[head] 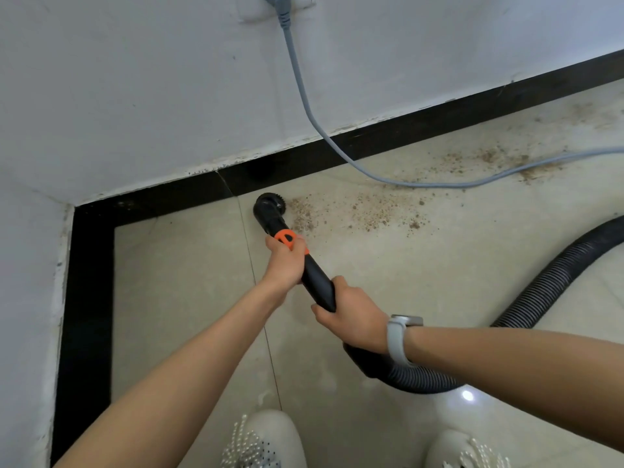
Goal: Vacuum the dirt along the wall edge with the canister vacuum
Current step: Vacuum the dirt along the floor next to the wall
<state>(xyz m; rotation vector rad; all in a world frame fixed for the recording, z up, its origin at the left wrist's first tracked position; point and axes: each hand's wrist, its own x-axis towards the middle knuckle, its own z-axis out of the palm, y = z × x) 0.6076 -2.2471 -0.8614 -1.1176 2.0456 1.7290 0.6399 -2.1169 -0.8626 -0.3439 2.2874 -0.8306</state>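
White shoes (266, 444) at six o'clock. Left hand (285, 261) and right hand (353, 319) both grip the black vacuum wand (315, 278) — its brush head (268, 206) on the floor, dirt (368, 211) toward three o'clock, beside the black baseboard (388, 138).

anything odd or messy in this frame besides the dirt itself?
Yes. The grey cord hangs from the wall outlet and trails across the floor straight through the dirt, in the path of the nozzle if it sweeps right. The paint edge above the black skirting is chipped and ragged.
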